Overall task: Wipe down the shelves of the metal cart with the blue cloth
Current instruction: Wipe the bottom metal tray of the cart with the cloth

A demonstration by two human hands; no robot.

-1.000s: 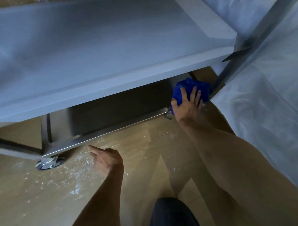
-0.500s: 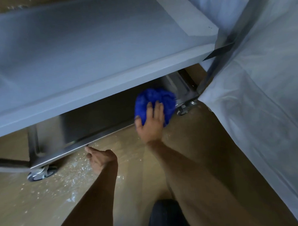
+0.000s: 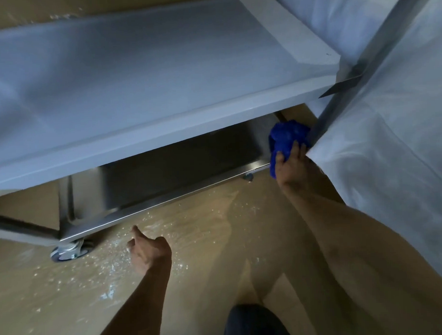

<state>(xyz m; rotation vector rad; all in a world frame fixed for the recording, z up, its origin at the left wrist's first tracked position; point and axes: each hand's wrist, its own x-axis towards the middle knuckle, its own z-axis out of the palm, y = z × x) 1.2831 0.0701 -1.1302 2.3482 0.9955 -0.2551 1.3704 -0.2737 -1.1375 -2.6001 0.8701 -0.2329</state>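
Half a second ago the blue cloth (image 3: 286, 140) sat near the middle of the bottom shelf's front edge; it has since swept back to the right-hand end of that shelf, close to where it was a second ago. The right hand (image 3: 291, 167) has travelled with it and now presses the bunched cloth down at the shelf's right front corner, fingers (image 3: 295, 149) spread over the fabric and gripping it, right beside the cart's upright post (image 3: 338, 100). The cloth is crumpled into a ball, its far side just touching or nearly touching the post; which one cannot be told from here.

The left hand (image 3: 149, 251) has barely shifted. It hovers low over the floor (image 3: 56, 298) in front of the cart, loosely curled with the index finger pointing toward the bottom shelf's (image 3: 181, 196) front lip, holding nothing and not touching the metal.

The metal cart (image 3: 66, 223) fills the upper part of the view: a wide, pale shelf (image 3: 149, 69) above, the darker bottom shelf below it in shadow. A caster wheel (image 3: 70, 250) shows under the left front corner and a second small wheel (image 3: 248, 177) under the front edge near the right hand. White sheeting (image 3: 389, 136) hangs on the right, draped against the post. The brown floor is scattered with pale specks in front of the cart. A dark rounded shape (image 3: 255, 324), probably the person's knee, sits at the bottom edge.
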